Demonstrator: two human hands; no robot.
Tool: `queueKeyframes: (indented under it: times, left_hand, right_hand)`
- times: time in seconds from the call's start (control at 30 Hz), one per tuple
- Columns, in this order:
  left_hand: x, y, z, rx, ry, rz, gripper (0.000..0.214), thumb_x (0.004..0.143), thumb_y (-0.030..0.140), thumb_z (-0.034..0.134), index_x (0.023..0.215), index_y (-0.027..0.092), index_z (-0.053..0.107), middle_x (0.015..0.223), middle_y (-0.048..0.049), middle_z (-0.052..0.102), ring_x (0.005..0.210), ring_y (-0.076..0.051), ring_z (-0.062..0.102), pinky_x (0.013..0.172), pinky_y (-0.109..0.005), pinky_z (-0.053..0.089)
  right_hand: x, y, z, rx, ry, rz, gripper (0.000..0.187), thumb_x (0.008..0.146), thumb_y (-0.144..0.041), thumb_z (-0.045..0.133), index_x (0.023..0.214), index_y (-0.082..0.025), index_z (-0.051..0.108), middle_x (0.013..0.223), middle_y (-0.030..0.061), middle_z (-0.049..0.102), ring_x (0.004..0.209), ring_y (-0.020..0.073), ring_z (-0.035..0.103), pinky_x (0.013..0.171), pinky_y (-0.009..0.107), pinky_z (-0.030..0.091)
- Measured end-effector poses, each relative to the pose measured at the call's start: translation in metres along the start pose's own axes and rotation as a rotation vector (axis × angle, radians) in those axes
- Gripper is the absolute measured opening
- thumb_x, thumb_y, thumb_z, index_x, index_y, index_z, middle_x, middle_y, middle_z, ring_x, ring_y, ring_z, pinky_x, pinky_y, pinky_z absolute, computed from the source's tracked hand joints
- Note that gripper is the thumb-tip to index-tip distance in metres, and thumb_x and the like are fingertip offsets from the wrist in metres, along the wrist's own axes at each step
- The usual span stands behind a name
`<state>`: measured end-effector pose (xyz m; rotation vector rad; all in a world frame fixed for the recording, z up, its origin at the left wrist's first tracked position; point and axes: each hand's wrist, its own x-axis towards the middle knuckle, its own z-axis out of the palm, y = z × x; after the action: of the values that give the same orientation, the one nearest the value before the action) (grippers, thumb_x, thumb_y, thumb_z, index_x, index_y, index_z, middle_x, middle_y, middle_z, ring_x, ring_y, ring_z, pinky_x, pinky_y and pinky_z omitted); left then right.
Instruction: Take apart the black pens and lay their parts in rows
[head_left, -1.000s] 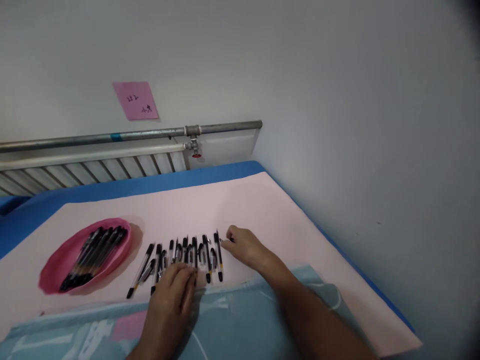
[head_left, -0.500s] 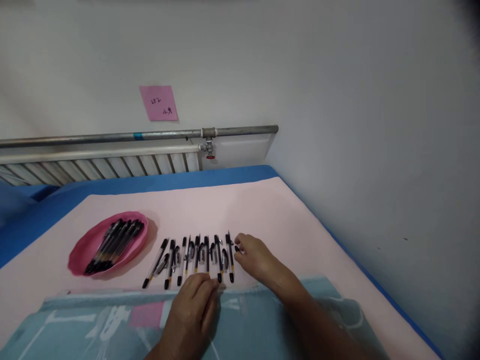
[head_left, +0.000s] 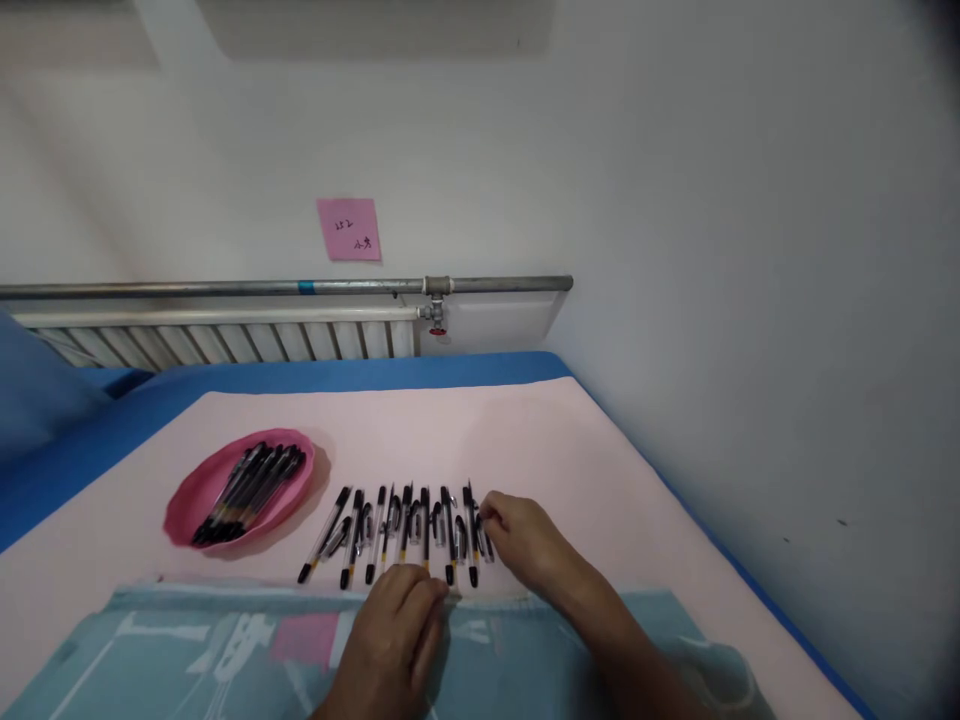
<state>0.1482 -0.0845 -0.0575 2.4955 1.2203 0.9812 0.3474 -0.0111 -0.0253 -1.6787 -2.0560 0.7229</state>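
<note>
A pink sheet (head_left: 525,440) lies under the row of pens (head_left: 405,525). The left hand (head_left: 397,640) rests flat at the row's near ends, fingers straight, gripping nothing. The right hand (head_left: 525,545) curls against the row's right end; I cannot tell whether it pinches a pen. A pink dish (head_left: 187,495) sits left of the row.

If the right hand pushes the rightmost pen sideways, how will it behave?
The rightmost pen looks slim and round, so it may roll on the flat pink sheet. It seems stiff, light plastic, probably easy for the right hand to lift. Neighbouring pens lie close; a push likely disturbs them.
</note>
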Motion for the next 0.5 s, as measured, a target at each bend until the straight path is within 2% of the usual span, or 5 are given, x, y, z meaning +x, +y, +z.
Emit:
queueKeyframes:
  times: [0.23,0.37,0.5]
  left_hand:
    - [-0.0022,-0.0035,0.0013,-0.025,-0.002,0.012,0.024,0.086,0.010,0.042,0.105,0.020,0.053,0.091,-0.0071,0.058,0.086,-0.016,0.057,0.075,-0.028,0.050]
    - [-0.0032,-0.0033,0.0007,-0.035,0.016,0.015,0.023,0.086,0.009,0.043,0.103,0.020,0.053,0.089,-0.0061,0.059,0.085,-0.015,0.057,0.074,-0.027,0.050]
    - [-0.0024,-0.0005,-0.0008,-0.057,0.029,-0.008,0.019,0.087,0.011,0.043,0.100,0.020,0.054,0.087,-0.0053,0.059,0.083,-0.015,0.057,0.073,-0.027,0.050]
  right_hand:
    - [0.0009,0.0029,-0.0030,0.005,0.064,-0.003,0.024,0.078,-0.012,0.041,0.084,-0.019,0.063,0.084,0.0051,0.067,0.077,0.0156,0.058,0.067,0.023,0.038]
    - [-0.0019,-0.0002,-0.0036,-0.057,0.018,-0.021,0.025,0.079,-0.014,0.042,0.085,-0.019,0.065,0.086,0.0051,0.068,0.080,0.0164,0.059,0.069,0.023,0.038]
    - [-0.0053,-0.0039,-0.0042,-0.019,-0.032,-0.081,0.030,0.082,-0.015,0.040,0.094,-0.022,0.067,0.094,0.0040,0.069,0.088,0.0168,0.060,0.076,0.024,0.039]
